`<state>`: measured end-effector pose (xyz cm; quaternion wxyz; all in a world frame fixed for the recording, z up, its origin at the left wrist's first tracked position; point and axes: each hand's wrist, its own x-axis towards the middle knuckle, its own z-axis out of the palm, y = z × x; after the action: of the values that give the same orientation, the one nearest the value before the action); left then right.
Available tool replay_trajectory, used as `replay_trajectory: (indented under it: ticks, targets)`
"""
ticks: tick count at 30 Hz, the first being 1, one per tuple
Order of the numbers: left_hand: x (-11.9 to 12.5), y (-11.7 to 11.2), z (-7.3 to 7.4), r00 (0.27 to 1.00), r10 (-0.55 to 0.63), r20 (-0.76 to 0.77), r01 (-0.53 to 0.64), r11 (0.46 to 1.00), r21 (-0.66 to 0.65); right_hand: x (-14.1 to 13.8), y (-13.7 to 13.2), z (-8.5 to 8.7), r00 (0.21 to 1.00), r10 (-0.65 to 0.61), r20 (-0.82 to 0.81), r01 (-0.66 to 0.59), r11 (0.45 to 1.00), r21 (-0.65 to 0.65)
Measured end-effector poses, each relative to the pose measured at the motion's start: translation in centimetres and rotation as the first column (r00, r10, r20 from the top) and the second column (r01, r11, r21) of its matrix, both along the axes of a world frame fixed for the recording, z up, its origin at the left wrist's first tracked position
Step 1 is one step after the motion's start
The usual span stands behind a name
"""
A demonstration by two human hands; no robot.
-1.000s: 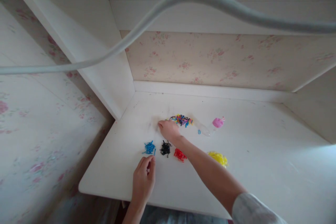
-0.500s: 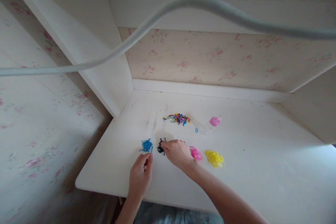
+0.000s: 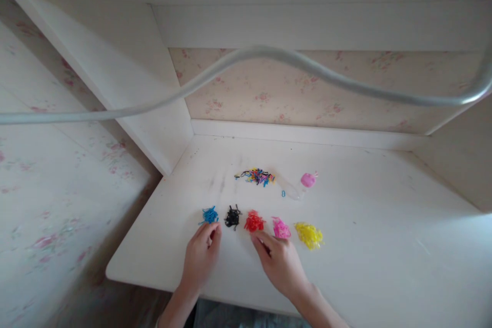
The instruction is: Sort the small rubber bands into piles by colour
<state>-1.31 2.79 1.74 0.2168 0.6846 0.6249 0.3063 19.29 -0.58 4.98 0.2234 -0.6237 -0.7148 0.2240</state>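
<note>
Small rubber bands lie in colour-sorted heaps along the front of the desk. At the blue heap [image 3: 209, 214], my left hand [image 3: 201, 252] has its thumb and forefinger pinched together at the near edge. Whatever those fingertips hold is too small to make out. My right hand [image 3: 283, 262] is also closed in a pinch, at the near edge of the red heap [image 3: 253, 221]; I cannot see what is in it. Between the two hands sits the black heap [image 3: 232, 217]. The pink heap [image 3: 281, 227] is just beyond my right knuckles, and the yellow heap [image 3: 308, 236] lies farther right.
Farther back on the white desk [image 3: 369, 256] is a mixed-colour pile of bands [image 3: 258, 176]. A clear plastic bag [image 3: 290, 188], a single blue band [image 3: 283, 193] and a pink lump [image 3: 308, 180] are beside it. A pale cable [image 3: 261, 52] crosses the view above.
My right hand has moved from the black heap back to the near side of the red heap, uncovering both. My left hand stays by the blue heap. The view has shifted slightly.
</note>
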Motion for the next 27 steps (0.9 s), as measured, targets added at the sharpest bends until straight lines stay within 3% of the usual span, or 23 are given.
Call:
replay_trajectory:
  ticks: [4,6,10,15,19,27]
  targets:
    - [1.1,3.6,2.0,0.973,-0.121,-0.195,0.126,0.992,0.009,1.8,-3.9,-3.0,0.983,-0.070,-0.169,0.067,0.997,-0.028]
    - [2.0,6.1,2.4,0.947,-0.133,-0.293,0.135,0.991,-0.015,2.7,-5.3,-4.6,0.970,-0.114,-0.213,0.115,0.993,-0.008]
    - [4.0,11.2,1.9,0.925,-0.143,-0.353,0.136,0.990,-0.043,3.9,-6.3,-6.5,0.943,-0.163,-0.292,0.186,0.981,0.054]
    - [5.4,15.7,0.5,0.906,-0.138,-0.399,0.117,0.990,-0.077,3.8,-5.6,-6.2,0.907,-0.231,-0.353,0.251,0.968,0.012]
    - [5.7,17.0,-0.3,0.906,-0.142,-0.399,0.113,0.989,-0.095,3.8,-5.4,-5.9,0.900,-0.217,-0.379,0.229,0.973,-0.015]
    - [5.6,17.2,-0.9,0.922,-0.098,-0.376,0.068,0.994,-0.091,4.0,-5.3,-6.0,0.900,-0.220,-0.375,0.222,0.974,-0.036]
